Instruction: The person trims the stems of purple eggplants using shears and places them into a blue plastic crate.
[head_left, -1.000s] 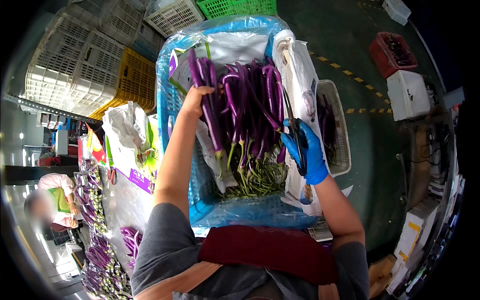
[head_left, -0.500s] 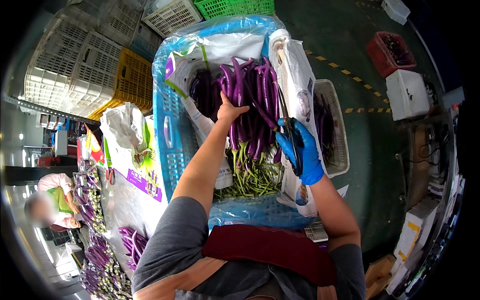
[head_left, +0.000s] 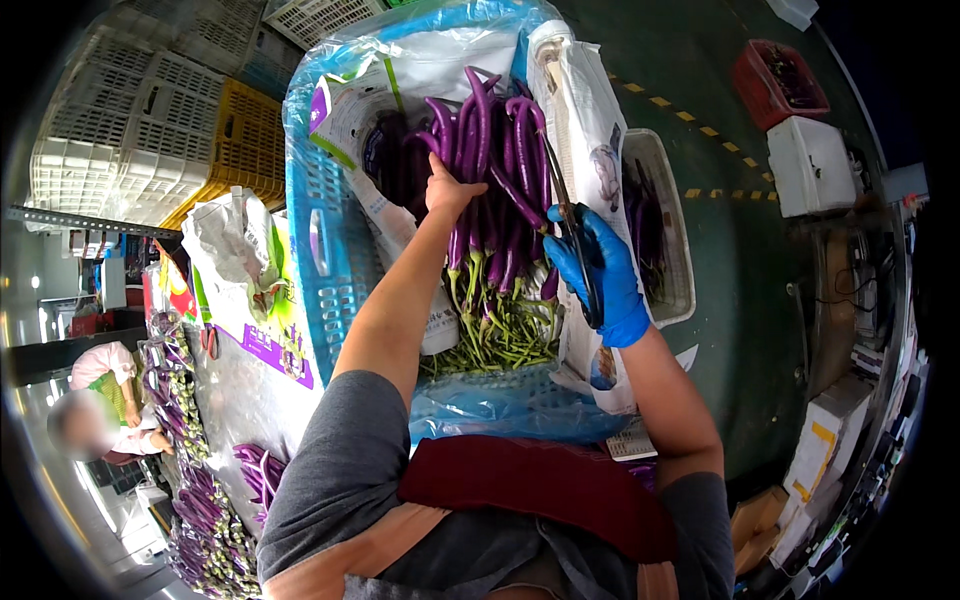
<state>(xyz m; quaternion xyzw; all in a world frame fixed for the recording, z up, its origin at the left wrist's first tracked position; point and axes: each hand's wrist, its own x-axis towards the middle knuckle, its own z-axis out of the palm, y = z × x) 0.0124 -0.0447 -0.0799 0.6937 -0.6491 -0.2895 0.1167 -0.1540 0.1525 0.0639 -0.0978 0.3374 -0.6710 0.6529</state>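
Long purple eggplants point(head_left: 520, 150) lie bunched in a blue plastic crate point(head_left: 340, 300) lined with clear film and printed white sacking. My bare left hand point(head_left: 452, 190) grips several of them at their left side, thumb stretched across the top and the other fingers partly hidden. Their green stems point toward me. In its blue glove, my right hand point(head_left: 605, 280) is closed round the dark handles of long scissors point(head_left: 556, 165). The blades point away from me along the bunch's right side. Cut green stems point(head_left: 490, 345) lie heaped at the crate's near end.
A white basket point(head_left: 685, 290) of eggplants stands right of the crate. White and yellow crates point(head_left: 250, 140) are stacked at far left. On the left table point(head_left: 225, 400) lie eggplants and red-handled scissors point(head_left: 209, 342); another person point(head_left: 105, 400) stands beyond. A red crate point(head_left: 780, 85) sits far right.
The gripped eggplants have shifted away from me and rise a little, with my left hand on them. My right hand keeps the scissors beside the bunch. The whole view has shifted slightly.
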